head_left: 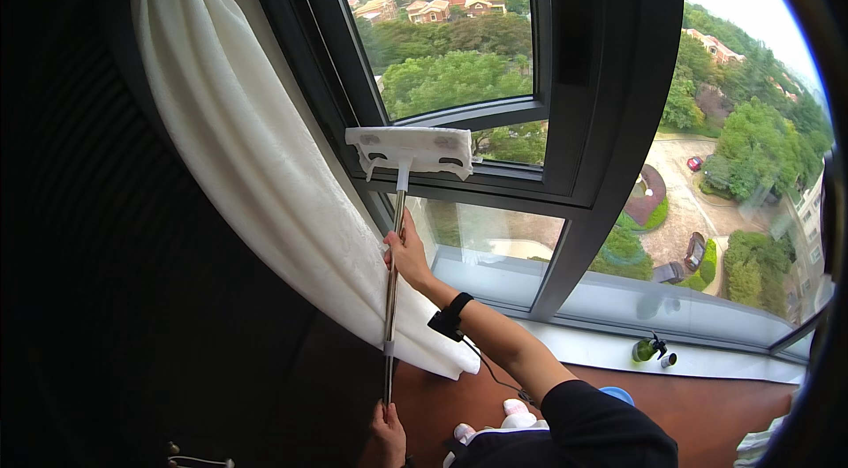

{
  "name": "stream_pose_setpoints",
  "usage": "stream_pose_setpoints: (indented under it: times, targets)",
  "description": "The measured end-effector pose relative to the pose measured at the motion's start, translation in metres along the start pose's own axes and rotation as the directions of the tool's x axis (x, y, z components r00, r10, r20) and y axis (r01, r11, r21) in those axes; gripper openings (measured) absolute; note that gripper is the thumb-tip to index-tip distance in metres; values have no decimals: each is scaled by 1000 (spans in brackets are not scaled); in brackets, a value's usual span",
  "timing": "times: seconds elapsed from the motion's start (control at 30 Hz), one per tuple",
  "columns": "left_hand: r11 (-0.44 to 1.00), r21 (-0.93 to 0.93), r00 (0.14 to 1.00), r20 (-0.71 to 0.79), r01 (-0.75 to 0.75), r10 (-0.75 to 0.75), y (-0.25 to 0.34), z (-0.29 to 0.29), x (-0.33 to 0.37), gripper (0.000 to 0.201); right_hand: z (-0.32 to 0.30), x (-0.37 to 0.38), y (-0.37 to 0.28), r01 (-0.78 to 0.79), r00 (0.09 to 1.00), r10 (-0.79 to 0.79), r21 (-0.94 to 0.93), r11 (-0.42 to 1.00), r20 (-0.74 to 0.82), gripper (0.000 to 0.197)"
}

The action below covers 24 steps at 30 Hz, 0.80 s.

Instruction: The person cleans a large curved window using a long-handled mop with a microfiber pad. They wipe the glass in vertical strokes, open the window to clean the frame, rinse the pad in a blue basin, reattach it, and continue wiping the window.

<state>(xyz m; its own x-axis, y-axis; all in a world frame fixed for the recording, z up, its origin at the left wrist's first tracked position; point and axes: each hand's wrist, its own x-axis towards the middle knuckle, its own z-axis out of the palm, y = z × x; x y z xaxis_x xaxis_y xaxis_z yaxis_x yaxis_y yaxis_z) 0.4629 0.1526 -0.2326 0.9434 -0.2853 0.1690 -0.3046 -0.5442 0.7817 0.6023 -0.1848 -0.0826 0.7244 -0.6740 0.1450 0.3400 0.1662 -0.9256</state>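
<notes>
I hold a flat mop with a long metal pole point(392, 300), tilted upward. My right hand point(407, 253) is wrapped around the upper pole, below the head. Lower down, my left hand point(388, 434) grips the pole's bottom part. On top, the rectangular mop head point(422, 148) wears a white cloth pad. It overlaps the dark window frame point(495, 192) at the lower corner of an open sash; whether it touches the frame, I cannot tell. A black band with a small box point(450, 316) sits on my right wrist, with a cable hanging from it.
A gathered white curtain point(238, 124) hangs left of the window, close behind the pole. On the white sill stand a green spray bottle point(647, 348) and a small dark container point(669, 360). Part of a blue round object point(618, 395) shows beside my sleeve, above the reddish-brown floor point(707, 415).
</notes>
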Motion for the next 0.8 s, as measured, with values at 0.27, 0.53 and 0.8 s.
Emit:
stream_pose_setpoints:
  times: [0.27, 0.53, 0.8]
  targets:
    - [995, -40, 996, -3, 91, -91, -3, 25, 6, 37, -3, 19, 24, -48, 999, 48, -30, 998, 12, 68]
    - [996, -78, 998, -46, -45, 42, -8, 29, 12, 37, 2, 24, 14, 94, 994, -97, 68, 993, 43, 69]
    - [974, -135, 983, 15, -179, 183, 12, 39, 25, 39, 5, 37, -17, 217, 976, -213, -105, 971, 41, 70]
